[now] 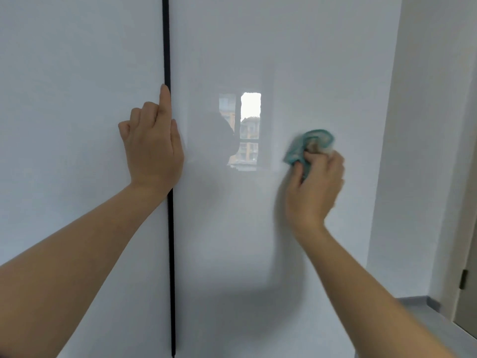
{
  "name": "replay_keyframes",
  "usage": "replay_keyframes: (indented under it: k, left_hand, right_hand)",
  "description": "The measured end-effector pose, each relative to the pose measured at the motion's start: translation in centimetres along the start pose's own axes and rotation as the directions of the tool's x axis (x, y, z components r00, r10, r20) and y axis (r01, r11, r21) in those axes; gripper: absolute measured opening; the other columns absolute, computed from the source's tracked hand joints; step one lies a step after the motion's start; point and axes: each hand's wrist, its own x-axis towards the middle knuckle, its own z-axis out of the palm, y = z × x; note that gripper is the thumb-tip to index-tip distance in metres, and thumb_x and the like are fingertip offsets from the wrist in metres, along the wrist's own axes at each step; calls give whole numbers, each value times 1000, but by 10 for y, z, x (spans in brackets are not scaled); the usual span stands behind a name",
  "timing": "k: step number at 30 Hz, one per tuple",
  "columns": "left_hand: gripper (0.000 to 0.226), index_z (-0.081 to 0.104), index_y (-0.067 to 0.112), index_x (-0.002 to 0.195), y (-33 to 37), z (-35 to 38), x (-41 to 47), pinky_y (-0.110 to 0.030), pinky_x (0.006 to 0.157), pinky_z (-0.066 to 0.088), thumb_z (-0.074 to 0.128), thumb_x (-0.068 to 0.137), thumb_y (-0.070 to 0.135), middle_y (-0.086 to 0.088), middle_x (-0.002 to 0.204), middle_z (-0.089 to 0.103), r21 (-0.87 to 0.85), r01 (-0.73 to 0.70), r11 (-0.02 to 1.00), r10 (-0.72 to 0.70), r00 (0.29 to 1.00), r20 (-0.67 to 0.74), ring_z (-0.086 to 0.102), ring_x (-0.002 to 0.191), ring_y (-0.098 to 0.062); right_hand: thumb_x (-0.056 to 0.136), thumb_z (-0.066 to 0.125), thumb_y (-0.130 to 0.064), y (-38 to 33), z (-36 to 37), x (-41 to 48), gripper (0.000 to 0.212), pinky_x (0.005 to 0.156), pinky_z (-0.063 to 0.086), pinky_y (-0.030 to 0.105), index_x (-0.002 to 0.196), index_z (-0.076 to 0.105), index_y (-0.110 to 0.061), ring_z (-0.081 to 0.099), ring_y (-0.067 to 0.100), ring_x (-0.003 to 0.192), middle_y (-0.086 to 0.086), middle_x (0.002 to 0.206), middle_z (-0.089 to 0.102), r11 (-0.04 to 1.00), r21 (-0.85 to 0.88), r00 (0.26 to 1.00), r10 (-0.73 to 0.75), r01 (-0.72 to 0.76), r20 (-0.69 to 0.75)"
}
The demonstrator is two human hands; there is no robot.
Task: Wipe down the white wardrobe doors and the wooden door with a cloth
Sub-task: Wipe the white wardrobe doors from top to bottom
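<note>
Cloth (307, 148): teal with a pale patch, bunched and blurred. It lay against the right wardrobe door (296, 60), well to the right of the black seam (166, 47) that ran top to bottom between the two doors, at about the seam's mid-height. Right hand (316, 179): fingers and thumb curled round the lower part of the cloth, gripping it and pressing it to the glossy white panel; the forearm rose from the lower right. Left hand (152, 143): set over the seam itself, roughly level with the cloth. Its index finger was straight and pointed up along the seam, the other fingers were bent at the knuckles against the left wardrobe door (77, 60), and the thumb lay on the seam's right side; whether it gripped the door's edge could not be told. Window reflection (245, 130): a bright pane and building fronts mirrored in the right door, between the seam and the cloth. Wall (426, 125): plain and pale, farther right of the seam than the cloth, past the right door's edge. Door frame (468, 228): at the far right margin, farthest from the seam, carrying a dark hinge (463, 279). Grey strip (426, 306): low down, right of the seam, at the foot of the wall.
</note>
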Motion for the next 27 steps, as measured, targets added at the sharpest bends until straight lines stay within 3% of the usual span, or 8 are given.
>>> replay_keyframes:
  k: [3,7,14,19,22,25,27]
  left_hand:
    - [51,37,4,147,-3,-7,1,-36,75,25,33,97,15,-14,95,52,-2,-27,1000,27,998,55,44,85,-31]
    - [53,37,3,147,-10,-25,-5,-39,76,31,35,95,14,-8,84,48,-101,-63,993,79,983,168,44,79,-27]
    - [51,41,11,146,-9,-40,-47,-31,83,30,46,95,13,-4,77,58,-174,57,983,-12,967,253,52,72,-21]
    - [49,46,14,143,-7,-51,-79,-37,85,38,55,94,13,1,68,60,-193,122,974,-61,953,295,55,60,-19]
    - [40,51,20,132,-7,-58,-95,-35,87,39,59,93,19,7,67,58,-208,213,955,-130,927,352,54,58,-15]
    - [12,50,21,101,-5,-62,-106,-37,87,42,58,93,27,8,64,56,-181,301,936,-203,885,418,54,59,-12]
    - [15,49,20,86,-4,-62,-106,-39,83,43,55,94,32,7,62,54,-95,258,961,-188,868,459,53,57,-15]
  right_hand:
    - [80,62,-15,-35,11,-46,12,73,30,38,89,61,-7,43,30,94,18,115,58,973,44,964,-229,225,138]
    - [75,72,-9,-58,22,-104,11,65,36,36,83,65,-10,49,28,84,8,116,55,871,145,843,-491,469,222]
    - [76,74,-6,-58,25,-148,14,63,39,37,83,63,-12,55,28,80,6,111,65,762,245,704,-647,599,292]
    - [85,62,-6,-46,14,-142,13,65,37,35,93,61,-16,56,26,84,1,116,63,700,215,646,-713,681,273]
    - [77,66,-10,-19,-1,-120,24,69,32,35,95,55,-19,53,27,91,1,120,60,745,128,691,-659,655,297]
    - [78,62,-19,31,-22,-87,24,72,32,37,101,65,-11,51,34,95,12,120,59,866,-45,826,-457,498,328]
    - [82,50,-28,63,-37,-65,31,81,38,43,105,65,-14,49,38,101,20,120,58,934,-96,903,-301,345,307]
